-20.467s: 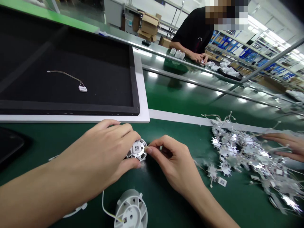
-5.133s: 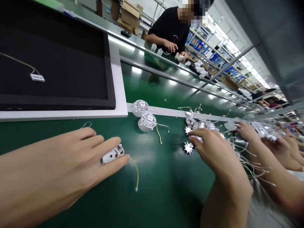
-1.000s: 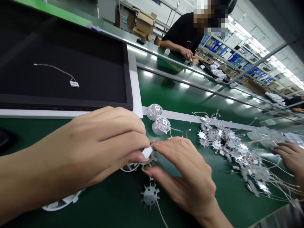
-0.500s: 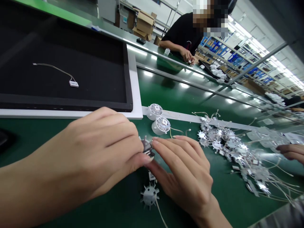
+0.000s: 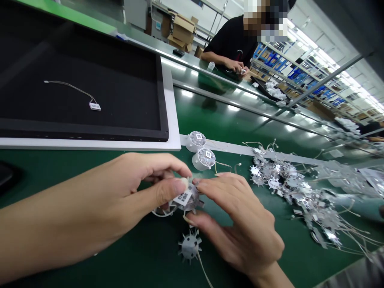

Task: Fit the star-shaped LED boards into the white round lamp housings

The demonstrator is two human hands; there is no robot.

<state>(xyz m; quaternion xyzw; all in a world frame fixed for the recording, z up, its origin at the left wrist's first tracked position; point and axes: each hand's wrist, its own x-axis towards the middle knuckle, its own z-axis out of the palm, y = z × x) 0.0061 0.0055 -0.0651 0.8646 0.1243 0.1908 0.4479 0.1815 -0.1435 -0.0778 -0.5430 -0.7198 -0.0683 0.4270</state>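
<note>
My left hand (image 5: 147, 188) is closed, its thumb pressing a white label (image 5: 183, 197) printed with a code on a toothed silver metal disc (image 5: 193, 200). Under the left fingers shows the rim of a white ring-shaped cup (image 5: 163, 213), partly hidden. From the other side my right hand (image 5: 237, 224) pinches the same metal disc between thumb and fingertips. Below the hands, a second toothed disc (image 5: 190, 246) with a pale wire lies on the green table. Two white cups (image 5: 204, 160) with labelled discs inside stand just beyond my fingers.
On the right lies a heap of toothed metal discs (image 5: 291, 182) with wires, beside clear plastic parts (image 5: 339, 176). A black tray (image 5: 126, 96) at the left holds a small wired module (image 5: 95, 106). Across the bench a co-worker (image 5: 228, 44) handles small parts.
My left hand has turned and its fingers have lifted, so the labelled disc and the ring now show. A hand at the right edge has mostly left view.
</note>
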